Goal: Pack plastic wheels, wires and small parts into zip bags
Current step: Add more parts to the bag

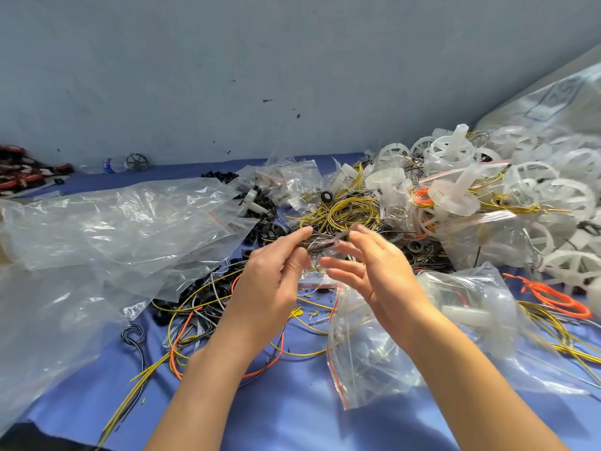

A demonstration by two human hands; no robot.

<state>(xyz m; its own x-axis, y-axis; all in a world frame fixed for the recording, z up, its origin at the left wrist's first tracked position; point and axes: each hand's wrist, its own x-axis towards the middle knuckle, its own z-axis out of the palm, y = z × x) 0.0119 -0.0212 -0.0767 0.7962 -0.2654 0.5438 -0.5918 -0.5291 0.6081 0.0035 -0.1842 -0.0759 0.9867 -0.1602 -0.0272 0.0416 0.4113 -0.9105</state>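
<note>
Your left hand pinches the wire bundle at centre; your right hand has its fingers apart (blurred). Keep the coil tight, then feed it into the zip bag at 5 o'clock.

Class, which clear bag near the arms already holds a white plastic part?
The bag right of the right forearm: a white spindle shows inside; the big left bags look empty.

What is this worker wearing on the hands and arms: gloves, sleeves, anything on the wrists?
Nothing that shows. The left hand and right hand are bare, without gloves. The left forearm and right forearm are uncovered down to the picture's bottom edge, so no sleeve appears. No watch, bracelet or ring is visible, though the right hand's fingers are blurred.
</note>
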